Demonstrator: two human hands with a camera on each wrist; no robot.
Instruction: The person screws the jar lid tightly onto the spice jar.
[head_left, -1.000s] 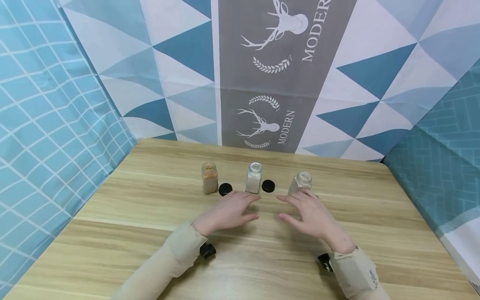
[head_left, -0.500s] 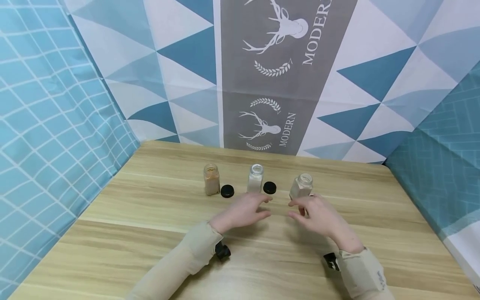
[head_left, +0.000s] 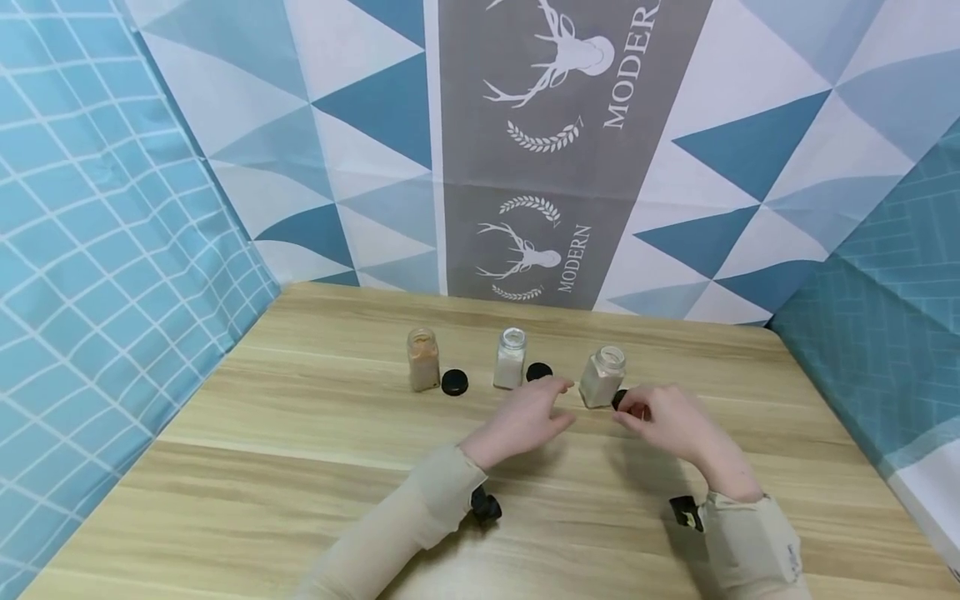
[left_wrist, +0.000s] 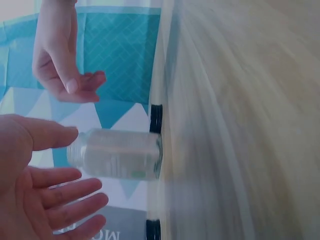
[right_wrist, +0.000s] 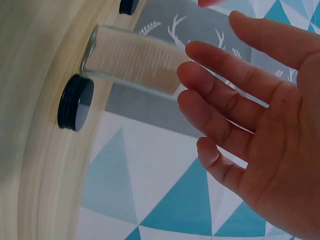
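A square glass jar (head_left: 602, 379) of pale beige powder stands uncapped at the right of the row. Beside its base, a black screw lid (right_wrist: 75, 102) lies on the table. My right hand (head_left: 671, 421) hovers just right of this lid; in the right wrist view its relaxed fingers (right_wrist: 215, 107) are apart from lid and jar, holding nothing. To the jar's front left is my left hand (head_left: 521, 421), empty, fingers loosely extended and thumb apart. The left wrist view shows its thumb (left_wrist: 55, 137) overlapping the jar's neck. Part of the lid is hidden behind my right hand in the head view.
Also uncapped are a middle jar (head_left: 511, 360) of white powder and a left jar (head_left: 423, 362) of orange-brown powder. One black lid (head_left: 454, 382) lies between them; another lid (head_left: 538, 372) sits right of the middle jar. A patterned cloth (head_left: 517, 167) hangs behind the wooden table (head_left: 262, 500).
Both hands have shifted to the right. My left hand has left the middle jar's front for the right jar's side; my right hand has moved from before the right jar to its lid.
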